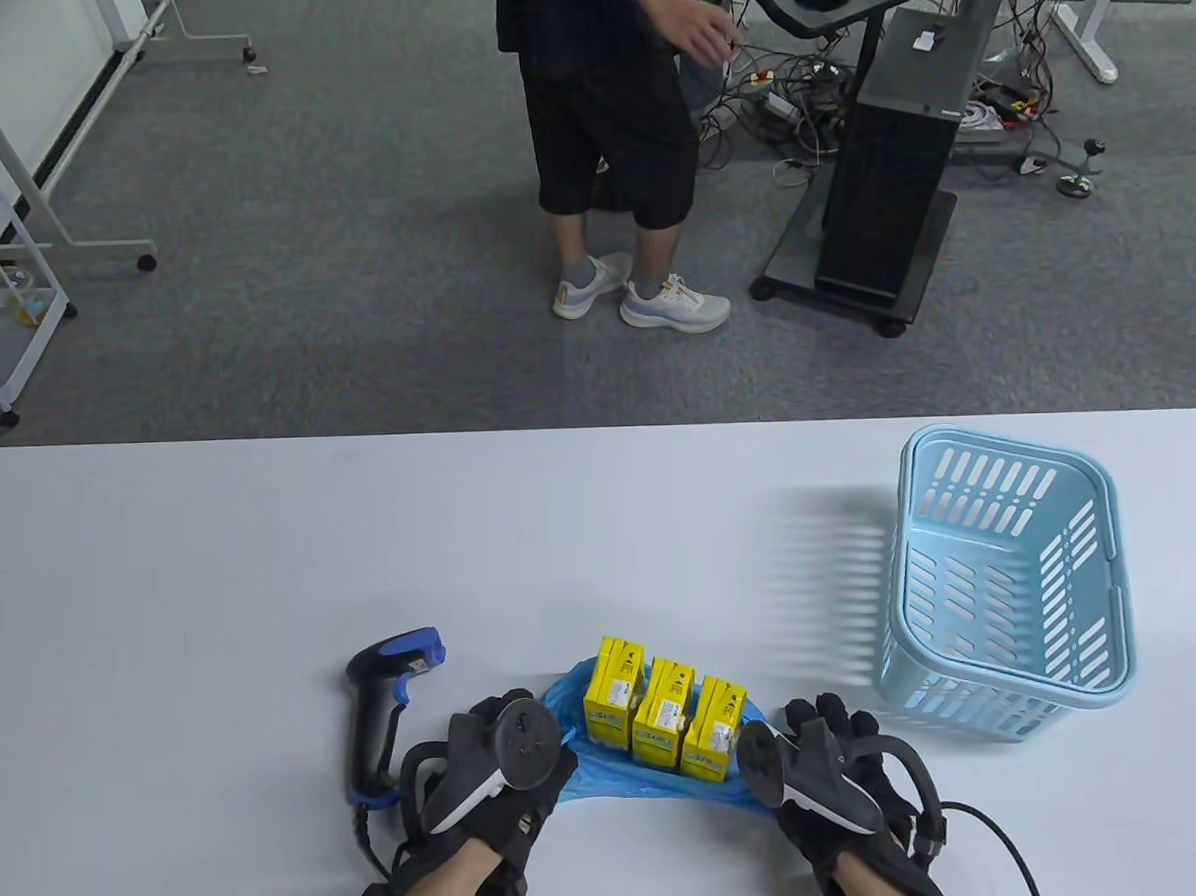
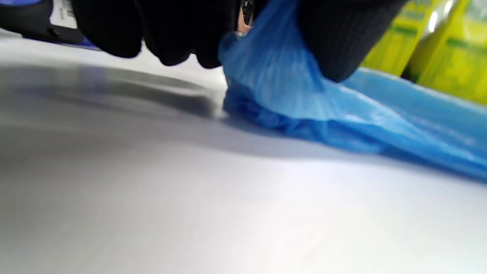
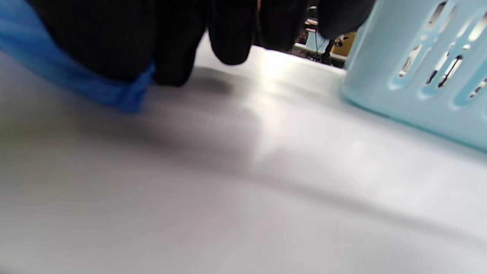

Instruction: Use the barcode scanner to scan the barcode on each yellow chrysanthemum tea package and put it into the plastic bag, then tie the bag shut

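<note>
Now my left hand (image 1: 500, 769) and my right hand (image 1: 825, 767) each pinch an end of the blue plastic bag (image 1: 616, 783), so I can tie it. Three yellow tea packages (image 1: 662, 717) stand on it, by the scanner (image 1: 386, 704).

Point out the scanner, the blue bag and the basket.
scanner (image 1: 372, 725), table view, on its black handle.
blue bag (image 2: 289, 83), left wrist view, on the gathered plastic below the gloved fingers.
basket (image 1: 1011, 587), table view, on its slotted inner wall.
</note>
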Demonstrator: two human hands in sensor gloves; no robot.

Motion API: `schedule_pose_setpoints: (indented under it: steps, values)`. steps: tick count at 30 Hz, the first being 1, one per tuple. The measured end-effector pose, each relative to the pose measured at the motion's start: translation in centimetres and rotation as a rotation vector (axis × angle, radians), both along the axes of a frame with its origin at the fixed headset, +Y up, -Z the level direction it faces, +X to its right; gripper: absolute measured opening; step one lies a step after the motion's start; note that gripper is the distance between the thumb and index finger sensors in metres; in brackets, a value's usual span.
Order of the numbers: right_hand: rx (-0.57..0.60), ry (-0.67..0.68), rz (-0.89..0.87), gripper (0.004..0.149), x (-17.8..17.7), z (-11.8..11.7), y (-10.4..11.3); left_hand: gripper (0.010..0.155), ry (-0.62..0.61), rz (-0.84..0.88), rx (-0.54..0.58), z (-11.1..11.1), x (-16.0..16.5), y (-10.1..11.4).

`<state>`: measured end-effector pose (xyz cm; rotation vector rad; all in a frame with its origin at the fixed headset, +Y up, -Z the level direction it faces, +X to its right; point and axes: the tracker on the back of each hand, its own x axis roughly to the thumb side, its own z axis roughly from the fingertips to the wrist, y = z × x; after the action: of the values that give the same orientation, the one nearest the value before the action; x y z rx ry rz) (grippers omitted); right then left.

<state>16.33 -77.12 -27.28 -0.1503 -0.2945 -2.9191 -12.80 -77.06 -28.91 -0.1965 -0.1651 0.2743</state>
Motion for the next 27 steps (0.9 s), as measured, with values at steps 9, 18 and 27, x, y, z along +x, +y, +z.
schedule_pose_setpoints:
  steps: [9,18,27]
  values:
    - [0.218,-0.016,-0.225,0.044,2.3,1.3,4.4,0.038,0.044,0.343,-0.014,-0.5,-1.5,2.8]
    - [0.452,-0.015,-0.542,0.046,3.8,2.9,8.1,0.040,0.025,0.692,-0.091,-0.7,-2.4,4.6]
    - [0.513,-0.009,-0.723,0.046,4.2,3.6,9.9,0.041,0.010,0.916,-0.049,-0.4,-3.6,6.9]
